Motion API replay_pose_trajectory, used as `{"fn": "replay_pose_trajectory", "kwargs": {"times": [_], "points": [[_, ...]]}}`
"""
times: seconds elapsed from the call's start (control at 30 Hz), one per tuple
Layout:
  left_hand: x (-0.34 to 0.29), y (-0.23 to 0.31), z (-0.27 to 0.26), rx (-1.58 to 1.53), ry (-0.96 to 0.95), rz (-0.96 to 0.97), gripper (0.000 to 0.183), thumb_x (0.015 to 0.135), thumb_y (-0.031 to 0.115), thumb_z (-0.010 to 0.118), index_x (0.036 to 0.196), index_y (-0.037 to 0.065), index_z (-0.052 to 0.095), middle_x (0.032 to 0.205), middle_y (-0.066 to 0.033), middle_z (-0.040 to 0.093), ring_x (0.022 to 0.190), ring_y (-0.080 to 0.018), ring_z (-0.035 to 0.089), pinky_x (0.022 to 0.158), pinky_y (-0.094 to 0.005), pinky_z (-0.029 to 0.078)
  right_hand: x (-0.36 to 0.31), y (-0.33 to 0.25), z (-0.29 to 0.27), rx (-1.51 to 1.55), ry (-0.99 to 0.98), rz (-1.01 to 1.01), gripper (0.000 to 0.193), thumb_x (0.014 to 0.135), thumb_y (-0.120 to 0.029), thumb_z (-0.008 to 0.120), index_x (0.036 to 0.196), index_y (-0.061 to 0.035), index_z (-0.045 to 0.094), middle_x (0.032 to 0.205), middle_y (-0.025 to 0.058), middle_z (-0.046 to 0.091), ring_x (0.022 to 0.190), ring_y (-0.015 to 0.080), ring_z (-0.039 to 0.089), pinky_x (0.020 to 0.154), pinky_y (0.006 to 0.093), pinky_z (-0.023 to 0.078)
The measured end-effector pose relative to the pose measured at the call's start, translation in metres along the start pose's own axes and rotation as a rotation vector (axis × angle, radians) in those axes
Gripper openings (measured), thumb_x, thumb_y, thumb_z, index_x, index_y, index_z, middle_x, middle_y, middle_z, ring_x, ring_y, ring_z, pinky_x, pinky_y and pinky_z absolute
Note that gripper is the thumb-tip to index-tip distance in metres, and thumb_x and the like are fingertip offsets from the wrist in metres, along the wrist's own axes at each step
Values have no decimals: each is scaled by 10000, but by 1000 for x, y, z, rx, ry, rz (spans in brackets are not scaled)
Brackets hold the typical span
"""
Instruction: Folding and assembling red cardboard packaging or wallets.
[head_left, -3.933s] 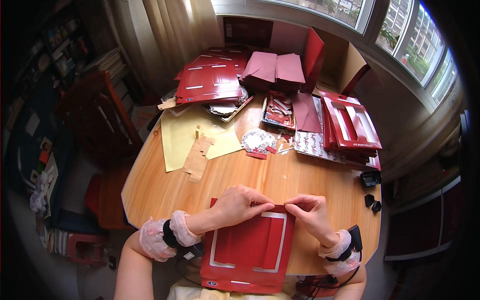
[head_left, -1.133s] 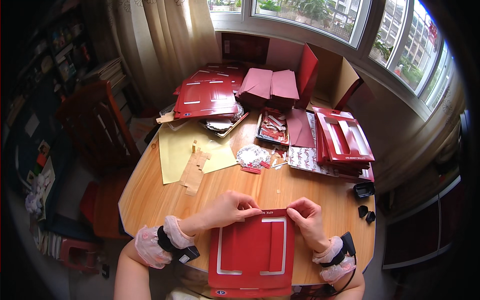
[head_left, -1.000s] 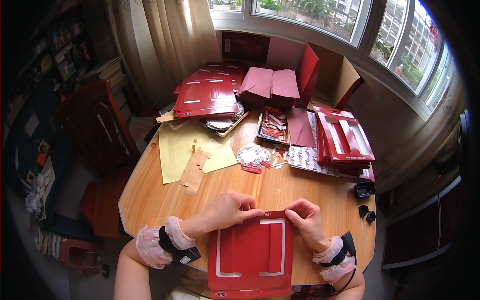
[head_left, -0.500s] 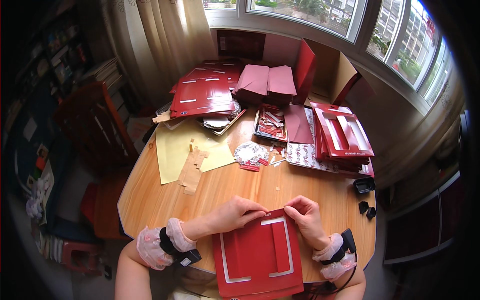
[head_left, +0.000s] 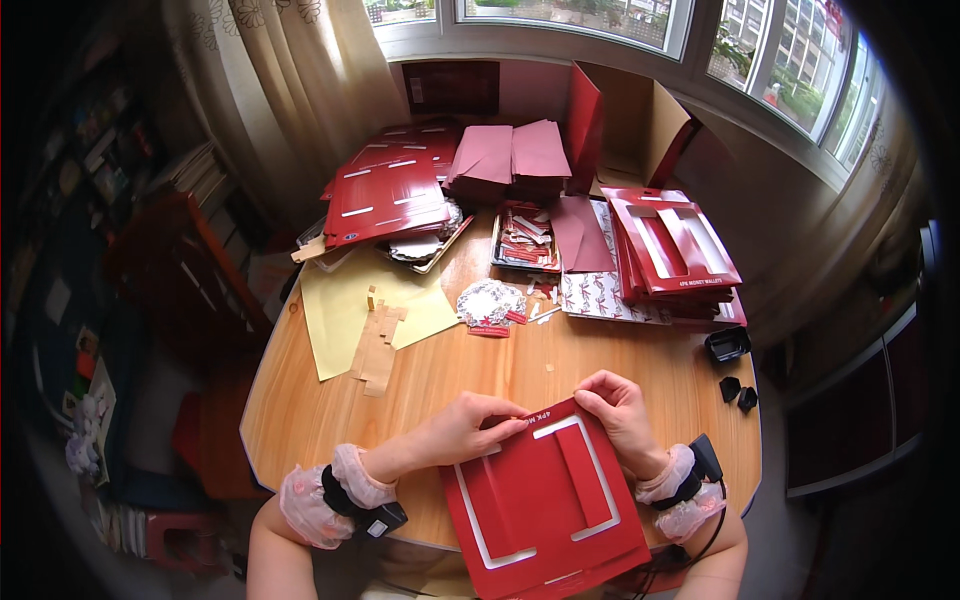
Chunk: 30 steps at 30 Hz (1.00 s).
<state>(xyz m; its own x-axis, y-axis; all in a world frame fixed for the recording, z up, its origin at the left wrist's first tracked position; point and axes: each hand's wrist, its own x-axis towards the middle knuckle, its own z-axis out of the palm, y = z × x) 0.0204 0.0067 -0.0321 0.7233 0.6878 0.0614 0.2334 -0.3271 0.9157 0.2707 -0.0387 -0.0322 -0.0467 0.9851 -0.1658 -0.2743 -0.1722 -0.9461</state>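
A red cardboard wallet sleeve [head_left: 540, 500] with white-edged cut-outs tilts over the table's near edge, its lower end reaching toward me. My left hand [head_left: 478, 428] pinches its far edge near the left corner, thumb and fingers closed on the card. At the far right corner, my right hand [head_left: 618, 415] grips the same edge between thumb and fingers. Both wrists wear pale frilly cuffs with black straps and small devices. Beyond my left hand lie strips of tan tape [head_left: 378, 350] on a yellow sheet [head_left: 325, 320].
Stacked red sleeves [head_left: 685, 240] stand at the right, flat red cards [head_left: 390, 190] at the back left. Pink envelopes [head_left: 510, 155] and an open carton [head_left: 630, 125] are behind. A tray of small labels [head_left: 525, 238], a round floral cutout [head_left: 490, 303] and a black container [head_left: 727, 345] sit nearer.
The red sleeve has turned anticlockwise, its lower end swinging right. Both hands keep hold of its far edge, the right hand shifting slightly farther away. The whole view has moved a little.
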Motion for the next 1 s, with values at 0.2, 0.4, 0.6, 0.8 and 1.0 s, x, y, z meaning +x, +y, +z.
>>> {"fn": "replay_pose_trajectory", "kwargs": {"times": [0.2,0.4,0.6,0.8,1.0], "points": [[0,-7,1,-51,2,-24,240,972,114,632,1170,-9,691,929,-148,747,805,-154,696,717,-284,542,-1,0,0,12,-6,-20,66,952,-68,662,949,-13,627,833,24,684,711,52,636,646,198,533],[-1,-6,-5,-85,-79,15,276,996,100,585,1242,-1,663,1010,-136,747,902,-136,685,807,-290,542,-1,0,-4,57,-35,6,70,962,-74,661,965,-8,637,855,21,690,743,51,638,679,201,535],[-3,-2,-8,-242,-132,-15,293,1011,143,594,1250,-13,661,1015,-80,739,905,-107,655,812,-271,542,1,4,-5,61,-23,0,51,950,-54,661,954,-14,630,842,27,688,722,66,646,658,210,545],[-2,-3,1,-120,-61,-142,248,964,242,686,1074,24,732,751,-26,709,631,-47,579,559,-246,468,1,4,-4,-6,-93,-18,45,950,-48,660,957,-16,629,861,21,684,752,65,639,683,212,536],[2,11,-2,56,-93,-231,205,970,197,674,1042,16,737,773,-68,717,702,-57,627,621,-232,496,-1,6,-4,-9,-111,-32,54,957,-55,662,969,-7,641,871,7,684,767,49,622,695,202,517]]}}
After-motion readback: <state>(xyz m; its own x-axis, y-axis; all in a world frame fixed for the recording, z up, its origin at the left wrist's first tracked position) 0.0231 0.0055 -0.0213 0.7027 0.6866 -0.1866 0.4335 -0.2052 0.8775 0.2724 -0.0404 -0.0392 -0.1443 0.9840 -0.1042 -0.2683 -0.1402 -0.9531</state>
